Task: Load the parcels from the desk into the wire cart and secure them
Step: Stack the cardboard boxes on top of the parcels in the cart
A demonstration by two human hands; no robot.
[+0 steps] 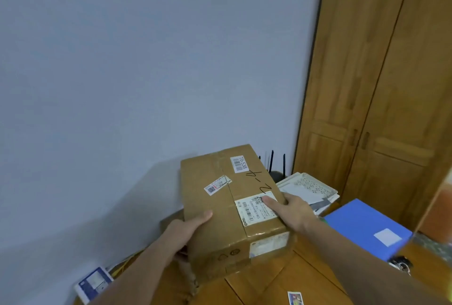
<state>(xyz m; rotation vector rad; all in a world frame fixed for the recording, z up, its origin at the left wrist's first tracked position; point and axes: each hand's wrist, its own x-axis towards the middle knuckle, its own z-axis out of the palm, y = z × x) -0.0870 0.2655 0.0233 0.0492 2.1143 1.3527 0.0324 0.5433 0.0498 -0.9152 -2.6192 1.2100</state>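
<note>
Here, a brown cardboard box [232,209] gripped above the wooden desk [281,280], left hand [183,231] curled round its left side, right hand [291,209] clasping its right edge, thumb on top.

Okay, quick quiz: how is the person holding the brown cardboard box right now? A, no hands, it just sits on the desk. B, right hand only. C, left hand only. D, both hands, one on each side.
D: the left hand grips the left side of the cardboard box and the right hand grips its right side, thumb on the white label.
</note>
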